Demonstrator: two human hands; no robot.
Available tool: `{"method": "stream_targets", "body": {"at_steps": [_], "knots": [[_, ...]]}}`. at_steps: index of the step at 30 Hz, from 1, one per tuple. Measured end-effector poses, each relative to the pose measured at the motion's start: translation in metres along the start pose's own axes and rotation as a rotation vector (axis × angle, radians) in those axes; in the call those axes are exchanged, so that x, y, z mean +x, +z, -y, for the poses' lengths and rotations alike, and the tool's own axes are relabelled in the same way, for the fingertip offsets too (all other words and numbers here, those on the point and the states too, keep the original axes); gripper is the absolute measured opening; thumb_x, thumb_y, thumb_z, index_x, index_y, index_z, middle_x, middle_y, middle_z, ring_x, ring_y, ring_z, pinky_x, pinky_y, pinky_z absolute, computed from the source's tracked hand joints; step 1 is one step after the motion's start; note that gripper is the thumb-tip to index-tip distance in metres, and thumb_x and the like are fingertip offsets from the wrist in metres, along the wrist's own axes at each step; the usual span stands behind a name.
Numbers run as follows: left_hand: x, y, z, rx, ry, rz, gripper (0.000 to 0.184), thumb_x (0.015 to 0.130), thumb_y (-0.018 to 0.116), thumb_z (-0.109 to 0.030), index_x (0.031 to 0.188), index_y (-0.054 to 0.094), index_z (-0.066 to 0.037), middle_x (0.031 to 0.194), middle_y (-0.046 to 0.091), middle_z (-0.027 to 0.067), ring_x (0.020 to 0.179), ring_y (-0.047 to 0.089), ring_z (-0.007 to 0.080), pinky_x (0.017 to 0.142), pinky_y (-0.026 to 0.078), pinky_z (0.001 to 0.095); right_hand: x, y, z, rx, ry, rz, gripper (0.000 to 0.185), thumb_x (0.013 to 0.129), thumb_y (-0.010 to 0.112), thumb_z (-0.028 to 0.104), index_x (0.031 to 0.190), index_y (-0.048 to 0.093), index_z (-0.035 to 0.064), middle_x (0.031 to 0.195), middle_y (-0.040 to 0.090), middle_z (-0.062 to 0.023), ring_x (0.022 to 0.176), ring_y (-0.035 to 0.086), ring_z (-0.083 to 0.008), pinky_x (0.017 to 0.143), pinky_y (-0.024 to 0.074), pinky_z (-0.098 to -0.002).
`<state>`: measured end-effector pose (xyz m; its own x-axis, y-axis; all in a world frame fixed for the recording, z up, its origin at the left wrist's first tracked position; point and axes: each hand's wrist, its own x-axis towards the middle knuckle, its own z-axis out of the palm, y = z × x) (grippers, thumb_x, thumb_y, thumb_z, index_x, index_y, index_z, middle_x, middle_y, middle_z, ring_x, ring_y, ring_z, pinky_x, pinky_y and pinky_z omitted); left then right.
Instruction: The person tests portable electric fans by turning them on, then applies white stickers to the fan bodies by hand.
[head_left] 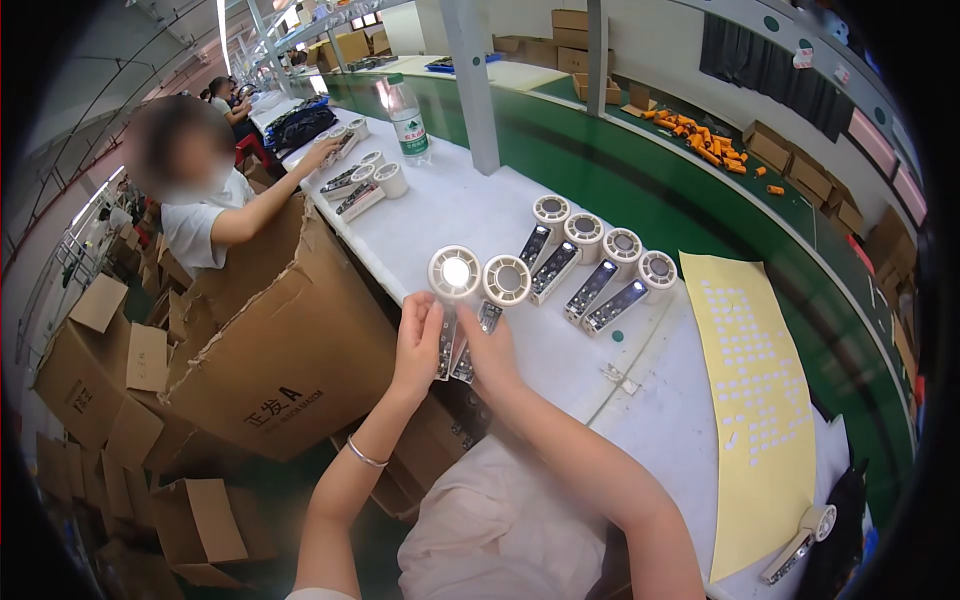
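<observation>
My left hand (418, 345) is closed round a white handheld fan (454, 272) with its round head up and circuit parts showing in the handle. A second such fan (507, 280) is in my right hand (487, 350), its head beside the first one. Both are held over the near edge of the white table (520, 400). Just right of them, four similar fans lie in a slanted row, among them one at the left end (551, 210) and one at the right end (657, 270). Their handles point toward me, with dark circuit boards exposed.
A large cardboard box (290, 350) stands left of the table. Beyond it a co-worker (205, 200) reaches toward more fans (388, 180). A water bottle (408, 125) stands near a metal post (470, 90). On the right lie a yellow sheet with white stickers (730, 330) and another fan (820, 522).
</observation>
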<state>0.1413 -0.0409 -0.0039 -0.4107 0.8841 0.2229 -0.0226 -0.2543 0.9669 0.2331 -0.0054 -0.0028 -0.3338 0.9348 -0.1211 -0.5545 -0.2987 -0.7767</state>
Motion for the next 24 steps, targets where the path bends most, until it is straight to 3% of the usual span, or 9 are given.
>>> {"method": "stream_targets", "body": {"at_steps": [3,9,10,13,17,21,24], "knots": [[0.002,-0.004,0.0,-0.089,-0.129,-0.046,0.021,0.095,0.034,-0.021,0.106,0.041,-0.004,0.084,0.056,0.008,0.069,0.059,0.0111,0.057,0.051,0.023,-0.007,0.004,0.009,0.143,0.07,0.052,0.026,0.081,0.063,0.017,0.092,0.045,0.0012,0.079,0.055,-0.0046,0.065,0.056,-0.0102,0.054,0.0491,-0.0235],[0.003,-0.002,-0.032,-0.266,-0.184,-0.038,0.025,0.096,0.032,-0.026,0.109,0.035,-0.005,0.088,0.054,0.0103,0.08,0.061,0.0205,0.069,0.053,0.0317,0.006,-0.008,0.006,0.04,0.062,0.186,0.032,0.078,0.065,0.011,0.094,0.04,0.0006,0.08,0.052,-0.0061,0.07,0.058,-0.0132,0.058,0.0516,-0.0251],[0.004,-0.004,-0.031,-0.261,-0.144,-0.045,0.026,0.096,0.031,-0.027,0.11,0.032,-0.005,0.093,0.05,0.0106,0.085,0.06,0.0242,0.078,0.05,0.0366,0.007,-0.009,0.009,0.03,0.1,0.191,0.032,0.078,0.065,0.009,0.095,0.039,0.0007,0.083,0.053,-0.0089,0.071,0.059,-0.0148,0.059,0.0534,-0.0265],[0.013,-0.013,-0.027,-0.298,-0.022,-0.041,0.034,0.095,0.035,-0.03,0.116,0.025,-0.006,0.092,0.049,0.01,0.092,0.059,0.0254,0.074,0.052,0.0354,0.0,-0.006,0.018,0.012,0.163,0.267,0.033,0.077,0.065,0.009,0.094,0.039,0.001,0.083,0.054,-0.0111,0.074,0.061,-0.0174,0.061,0.0551,-0.0289],[0.017,-0.009,-0.036,-0.23,0.052,-0.161,0.027,0.096,0.032,-0.028,0.108,0.031,-0.005,0.093,0.046,0.0092,0.086,0.059,0.0232,0.083,0.046,0.0385,-0.007,-0.001,0.022,-0.165,0.112,0.34,0.031,0.076,0.065,0.008,0.095,0.041,0.0003,0.087,0.057,-0.0132,0.078,0.062,-0.0209,0.064,0.0553,-0.0312],[0.018,-0.012,-0.024,-0.23,0.15,-0.131,0.027,0.095,0.037,-0.025,0.108,0.025,-0.005,0.1,0.045,0.0107,0.081,0.057,0.0181,0.071,0.049,0.03,-0.004,-0.004,0.009,-0.221,0.056,0.358,0.031,0.075,0.065,0.005,0.094,0.041,0.0004,0.089,0.057,-0.0132,0.078,0.061,-0.0197,0.063,0.055,-0.0291],[0.019,-0.013,-0.021,-0.216,0.196,-0.149,0.026,0.093,0.041,-0.018,0.107,0.025,-0.004,0.102,0.044,0.0112,0.08,0.055,0.016,0.069,0.051,0.0295,-0.007,-0.002,0.011,-0.228,0.033,0.329,0.029,0.075,0.065,0.004,0.092,0.042,0.0006,0.09,0.057,-0.0127,0.077,0.061,-0.0189,0.063,0.0547,-0.0281]]}}
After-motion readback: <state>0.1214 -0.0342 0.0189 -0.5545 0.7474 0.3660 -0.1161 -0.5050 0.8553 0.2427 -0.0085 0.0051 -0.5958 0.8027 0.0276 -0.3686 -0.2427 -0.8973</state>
